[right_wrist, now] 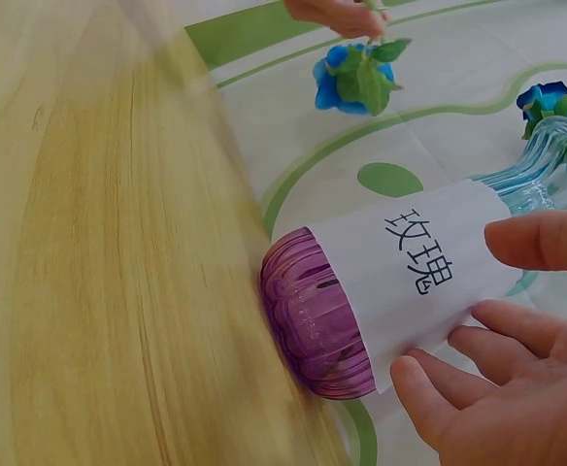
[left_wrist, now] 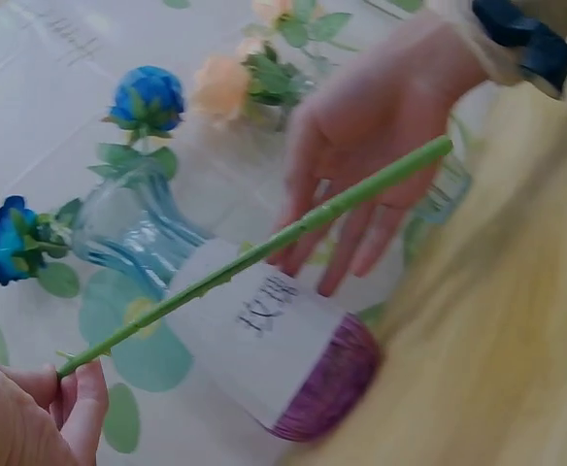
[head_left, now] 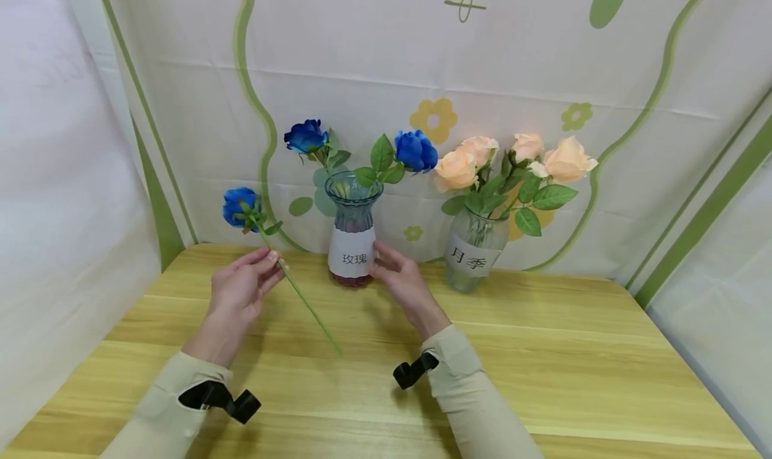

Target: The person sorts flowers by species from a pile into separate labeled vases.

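Note:
My left hand (head_left: 238,288) pinches a blue artificial rose (head_left: 240,208) by the upper stem, just below its leaves. The bloom points up and left, and the bare green stem (left_wrist: 293,233) slants down to the right. In the middle stands a blue-to-purple glass vase (head_left: 353,215) with a white label (head_left: 351,254). Two more blue roses, one leaning left (head_left: 305,137) and one leaning right (head_left: 416,151), are in it. Beside the vase's right side is my right hand (head_left: 405,286), fingers extended and loosely bent, fingertips right at the label.
To the right stands a clear glass vase (head_left: 461,275) with its own label and several peach roses (head_left: 567,159). A patterned white cloth (head_left: 362,37) hangs behind the wooden table (head_left: 531,372). Both wrists carry a black camera.

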Available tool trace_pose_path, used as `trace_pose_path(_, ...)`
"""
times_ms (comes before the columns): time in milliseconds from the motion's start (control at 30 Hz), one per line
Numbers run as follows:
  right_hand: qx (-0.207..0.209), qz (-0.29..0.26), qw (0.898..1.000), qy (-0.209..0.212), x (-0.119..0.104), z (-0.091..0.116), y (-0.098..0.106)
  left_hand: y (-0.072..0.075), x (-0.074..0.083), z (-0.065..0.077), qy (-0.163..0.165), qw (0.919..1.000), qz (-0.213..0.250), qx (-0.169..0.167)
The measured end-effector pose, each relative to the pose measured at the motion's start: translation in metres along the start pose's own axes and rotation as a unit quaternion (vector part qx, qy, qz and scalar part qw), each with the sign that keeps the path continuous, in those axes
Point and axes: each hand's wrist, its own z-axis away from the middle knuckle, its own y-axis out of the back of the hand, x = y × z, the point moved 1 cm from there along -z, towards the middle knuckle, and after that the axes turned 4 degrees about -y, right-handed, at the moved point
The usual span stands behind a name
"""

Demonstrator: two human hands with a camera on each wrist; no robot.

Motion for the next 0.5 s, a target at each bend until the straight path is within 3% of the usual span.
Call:
trace_pose_path(233, 0.004, -0.001, 1.0, -0.003, -0.001, 0.001, 0.0, -0.001, 0.023, -0.002, 0.005, 0.9909, 0.133, 0.014)
trace_pose_path(500, 0.004, -0.007, 1.0, -0.007, -0.002, 0.002, -0.001, -0.011, 0.04, -0.009, -0.012, 0.975, 0.22, 0.032)
